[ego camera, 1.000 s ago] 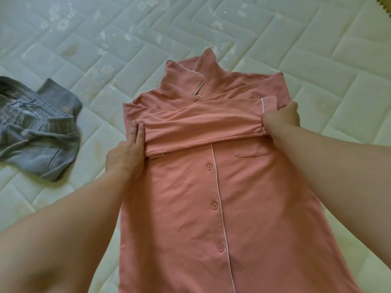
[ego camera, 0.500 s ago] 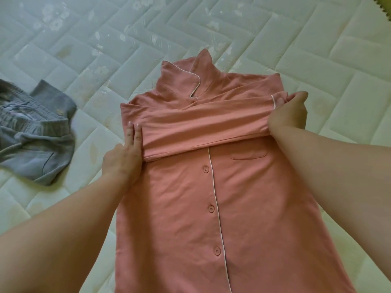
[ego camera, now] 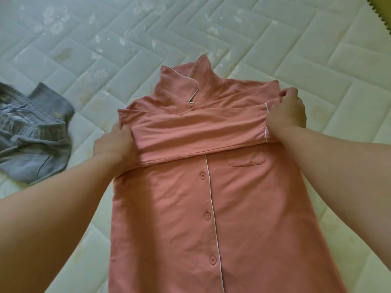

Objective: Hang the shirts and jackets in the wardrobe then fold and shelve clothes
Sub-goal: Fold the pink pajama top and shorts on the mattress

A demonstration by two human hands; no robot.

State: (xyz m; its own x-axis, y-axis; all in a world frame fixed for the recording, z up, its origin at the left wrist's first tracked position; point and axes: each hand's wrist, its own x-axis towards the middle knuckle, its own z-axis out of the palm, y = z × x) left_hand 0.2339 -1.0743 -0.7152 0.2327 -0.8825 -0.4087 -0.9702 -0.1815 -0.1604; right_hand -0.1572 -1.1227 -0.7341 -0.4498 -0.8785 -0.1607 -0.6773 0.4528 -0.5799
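— Fingers [ego camera: 122,129] of our left hand [ego camera: 115,144] now curl on the folded sleeve [ego camera: 201,132], no more flat.
— Our right hand [ego camera: 286,115] pinches its cuff [ego camera: 266,115]; the pink shirt [ego camera: 179,208] lies at the mattress [ego camera: 317,49] middle, ready for folding.

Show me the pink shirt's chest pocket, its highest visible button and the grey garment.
chest pocket [ego camera: 246,159]: head view, middle of the pocket's front.
highest visible button [ego camera: 203,176]: head view, the button's centre.
grey garment [ego camera: 31,142]: head view, its crumpled middle.

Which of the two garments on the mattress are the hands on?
The pink buttoned shirt: left hand and right hand grip its folded-over sleeves. The crumpled grey garment lies apart, untouched.
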